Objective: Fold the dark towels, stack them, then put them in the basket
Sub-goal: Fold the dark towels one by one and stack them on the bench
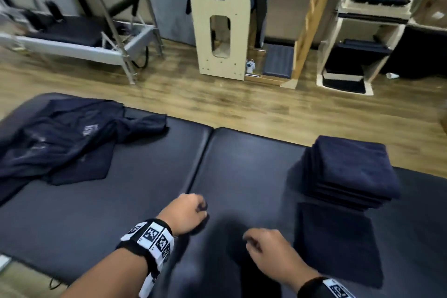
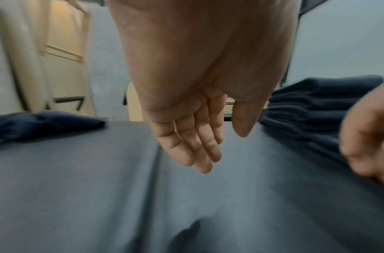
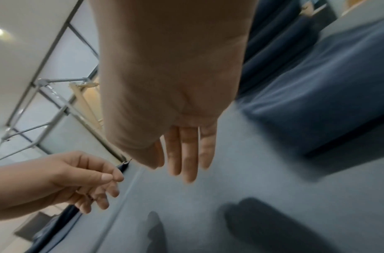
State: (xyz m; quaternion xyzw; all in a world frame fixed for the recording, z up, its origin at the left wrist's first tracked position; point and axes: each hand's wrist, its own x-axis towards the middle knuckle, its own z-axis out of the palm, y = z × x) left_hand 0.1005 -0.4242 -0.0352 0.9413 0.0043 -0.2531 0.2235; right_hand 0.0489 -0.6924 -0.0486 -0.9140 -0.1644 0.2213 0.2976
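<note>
A loose heap of unfolded dark towels lies on the far left of the dark padded table. A neat stack of folded dark towels sits at the right. My left hand hovers over the table's middle seam, relaxed and holding nothing. My right hand hangs just right of it, near the stack's front, also holding nothing. In the left wrist view the left hand has straight fingers, with the heap left and the stack right. The right wrist view shows the right hand above bare padding.
Wooden floor runs beyond the table's far edge. A metal-framed exercise bed stands at the back left, a wooden arched barrel at the centre, and wooden shelf units at the right.
</note>
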